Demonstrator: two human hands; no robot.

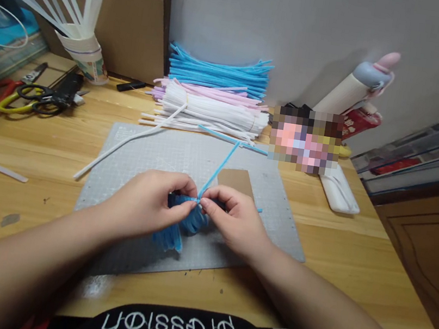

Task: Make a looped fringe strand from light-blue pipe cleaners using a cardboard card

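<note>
Between my hands, above the grey cutting mat (122, 150), is a bundle of looped blue pipe cleaners (171, 237). My left hand (156, 199) is closed in a pinch on its upper left part. Just beside it, my right hand (232, 216) pinches the blue pipe cleaner at the same spot, fingertips almost touching the left ones. One straight blue stem (221, 167) sticks up from between the fingertips, leaning right. Behind my right hand lies a brown cardboard piece (239, 181) on the mat. My fingers hide part of the bundle.
Stacked pipe cleaners, blue (219, 73) and white (215, 109), lie against the wall. A cup (83, 56) of white strips and several scissors (27, 97) are at left. At right are a bottle (350, 88) and a white case (339, 190). A white pipe cleaner (123, 144) crosses the mat's edge.
</note>
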